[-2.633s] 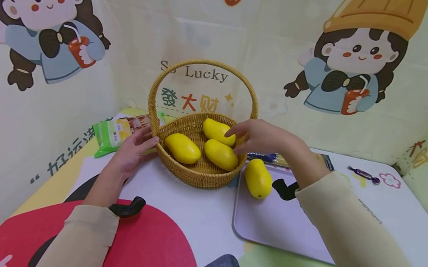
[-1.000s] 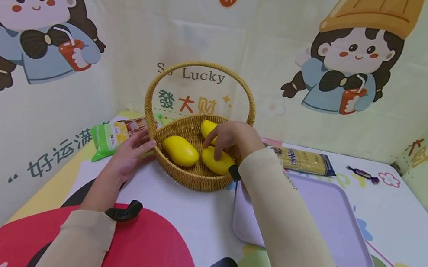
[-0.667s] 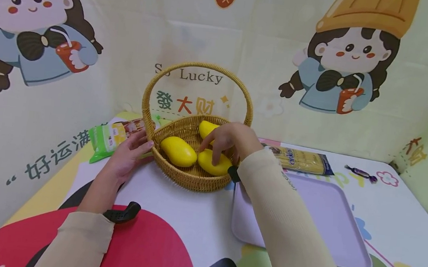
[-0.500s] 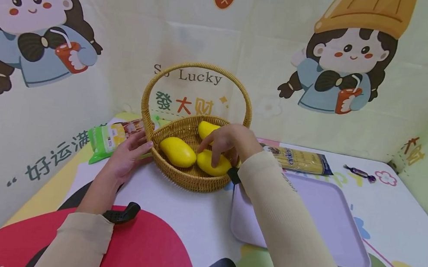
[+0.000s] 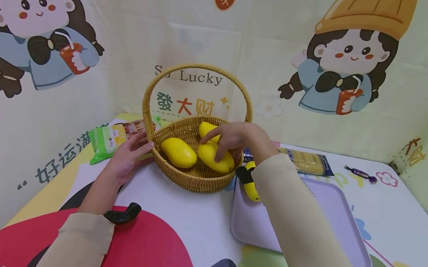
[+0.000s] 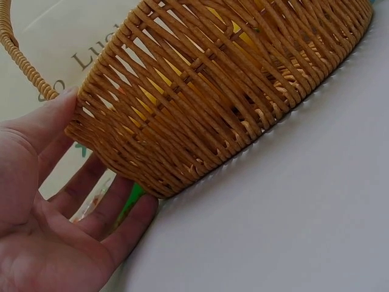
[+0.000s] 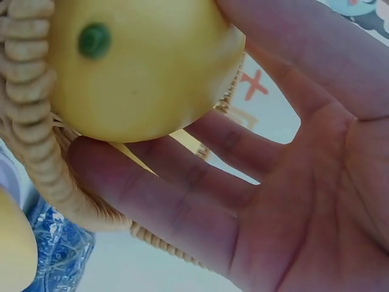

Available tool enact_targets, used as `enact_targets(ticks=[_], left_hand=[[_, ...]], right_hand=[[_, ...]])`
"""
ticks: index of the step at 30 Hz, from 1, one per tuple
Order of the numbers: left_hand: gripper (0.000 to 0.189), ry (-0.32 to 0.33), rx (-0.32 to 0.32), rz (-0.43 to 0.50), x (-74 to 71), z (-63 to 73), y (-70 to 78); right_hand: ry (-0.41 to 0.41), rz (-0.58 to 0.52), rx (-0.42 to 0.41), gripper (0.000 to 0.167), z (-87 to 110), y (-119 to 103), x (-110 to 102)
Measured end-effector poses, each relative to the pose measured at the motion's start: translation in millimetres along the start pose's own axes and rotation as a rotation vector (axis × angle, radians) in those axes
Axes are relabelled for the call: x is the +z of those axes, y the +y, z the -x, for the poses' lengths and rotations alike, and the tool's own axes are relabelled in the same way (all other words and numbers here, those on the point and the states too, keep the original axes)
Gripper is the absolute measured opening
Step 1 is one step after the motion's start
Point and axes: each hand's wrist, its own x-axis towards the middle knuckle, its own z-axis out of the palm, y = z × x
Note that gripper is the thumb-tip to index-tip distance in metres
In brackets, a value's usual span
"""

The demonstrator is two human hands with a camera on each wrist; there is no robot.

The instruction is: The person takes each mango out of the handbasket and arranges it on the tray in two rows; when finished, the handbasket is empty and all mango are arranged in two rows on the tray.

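Here, oval yellow mango point(image 5: 210, 158) lies in brown wicker basket point(image 5: 196, 184) under right hand point(image 5: 234, 136), grip unclear. Left hand point(image 5: 128, 158), unclenched, touches basket's side.

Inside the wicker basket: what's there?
In the wicker basket: a left mango, a right mango with the right hand on it, and a back mango partly behind that hand. Covered: whatever lies under the mangoes or behind the hand.

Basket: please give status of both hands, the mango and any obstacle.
Left hand touching left side of basket. Right hand about front-right mango inside; firmness of hold unclear. Handle arches above; no obstacle visible between right hand and mango.
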Motion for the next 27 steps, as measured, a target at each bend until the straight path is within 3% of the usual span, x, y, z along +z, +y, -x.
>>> enact_targets(ticks=[12,21,27], left_hand=[[0.070,-0.004,0.002,-0.019,1.4,1.6,0.2],[0.072,0.003,-0.012,-0.026,1.1,3.3,0.1],[0.073,0.000,-0.007,-0.030,2.6,4.1,0.7]], right_hand=[[0.095,-0.065,-0.084,0.068,26.7,11,-2],[0.176,-0.002,-0.120,0.066,52.5,15,-3],[0.185,0.010,-0.157,0.065,68.2,23,-1]])
